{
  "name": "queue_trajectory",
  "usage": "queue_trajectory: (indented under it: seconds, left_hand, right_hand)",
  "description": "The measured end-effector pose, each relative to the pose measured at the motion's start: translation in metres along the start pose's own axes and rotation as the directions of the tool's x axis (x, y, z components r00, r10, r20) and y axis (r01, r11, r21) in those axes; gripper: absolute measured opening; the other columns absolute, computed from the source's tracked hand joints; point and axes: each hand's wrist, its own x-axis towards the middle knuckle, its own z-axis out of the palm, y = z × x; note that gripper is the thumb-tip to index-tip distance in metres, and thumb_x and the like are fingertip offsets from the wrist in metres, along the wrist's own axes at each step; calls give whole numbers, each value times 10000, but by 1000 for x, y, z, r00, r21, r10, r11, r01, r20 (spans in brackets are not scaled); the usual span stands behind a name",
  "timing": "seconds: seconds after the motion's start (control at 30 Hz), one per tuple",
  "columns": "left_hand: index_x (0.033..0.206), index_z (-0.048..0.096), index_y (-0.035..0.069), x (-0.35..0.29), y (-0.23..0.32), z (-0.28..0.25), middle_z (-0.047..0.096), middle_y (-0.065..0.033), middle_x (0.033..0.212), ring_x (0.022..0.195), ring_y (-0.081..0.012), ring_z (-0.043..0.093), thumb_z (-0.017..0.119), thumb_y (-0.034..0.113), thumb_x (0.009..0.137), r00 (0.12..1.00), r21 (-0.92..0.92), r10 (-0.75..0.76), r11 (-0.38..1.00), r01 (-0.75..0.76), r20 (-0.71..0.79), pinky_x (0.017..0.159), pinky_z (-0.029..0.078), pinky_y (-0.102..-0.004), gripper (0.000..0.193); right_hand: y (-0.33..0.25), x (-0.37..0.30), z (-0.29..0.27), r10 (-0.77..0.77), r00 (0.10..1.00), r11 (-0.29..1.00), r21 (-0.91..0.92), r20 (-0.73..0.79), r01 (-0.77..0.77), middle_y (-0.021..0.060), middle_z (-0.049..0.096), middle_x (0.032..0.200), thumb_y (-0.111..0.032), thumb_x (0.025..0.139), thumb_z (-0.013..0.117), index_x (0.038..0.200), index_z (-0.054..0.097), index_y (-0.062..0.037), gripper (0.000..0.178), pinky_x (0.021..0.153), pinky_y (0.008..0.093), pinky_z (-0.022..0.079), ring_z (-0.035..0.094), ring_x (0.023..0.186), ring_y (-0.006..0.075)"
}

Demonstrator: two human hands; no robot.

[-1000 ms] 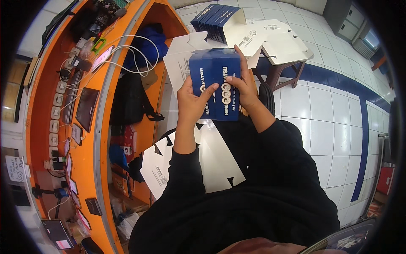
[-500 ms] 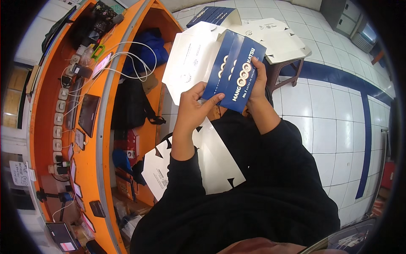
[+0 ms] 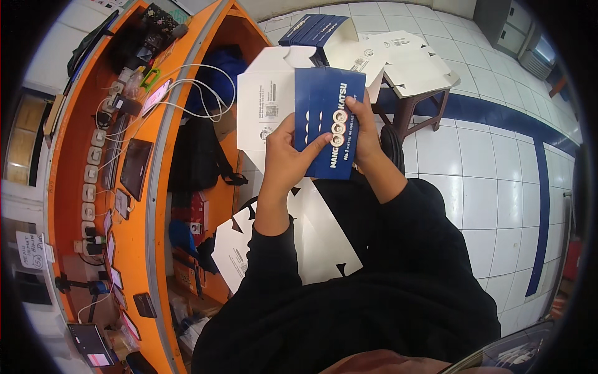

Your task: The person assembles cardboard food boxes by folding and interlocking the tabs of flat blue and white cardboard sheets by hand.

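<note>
In front of my chest I hold blue printed cardboard boxes [image 3: 327, 93], partly folded flat, their panels overlapping in slightly offset layers. My left hand [image 3: 285, 156] grips the left edge, its thumb lying across the blue face. My right hand [image 3: 369, 140] clasps the right edge, thumb on the front and fingers hidden behind. A white inner panel [image 3: 255, 81] with small print spreads out to the left behind the blue layers. Across my lap lies another flat white box blank [image 3: 324, 230] with cut slots, partly covered by my left arm.
Ahead, a brown stool [image 3: 408, 115] carries white box blanks [image 3: 411, 59] and a blue stack of folded boxes [image 3: 317, 30]. To my left runs an orange counter [image 3: 140, 218] with phones, cables and a tablet [image 3: 133, 168]. A black bag [image 3: 193, 153] sits on its lower shelf.
The blue boxes have shifted left and slightly down and turned more upright. Their layers overlap more closely. Both hands moved with them, keeping their grip.
</note>
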Motion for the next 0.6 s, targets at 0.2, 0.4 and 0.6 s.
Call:
queue_trajectory:
  seconds: [0.2,0.4,0.6]
  left_hand:
    - [1138,551,-58,-8,-2,-4,662,-111,994,882,-120,634,690,-10,811,998,-32,60,998,-59,25,768,521,-244,358]
    - [1140,536,-43,10,6,-18,647,-113,992,880,-122,617,649,142,889,991,-117,83,989,-95,-107,778,495,-242,331]
    - [1127,535,-36,18,16,-27,649,-109,969,840,-118,625,595,187,931,996,8,91,996,-91,-15,718,499,-228,303]
  right_hand:
    - [-3,-7,6,-40,999,999,-33,-12,40,144,529,1165,-158,845,575,1461,200,-45,730,837,275,508,585,982,170]
    - [-9,-16,24,-30,996,942,-331,82,55,142,535,1165,-133,830,608,1475,224,-46,756,855,254,459,568,968,147]
    - [2,-16,18,70,995,970,-240,78,-49,124,566,1078,-183,830,625,1484,203,-58,788,773,224,485,590,872,114]
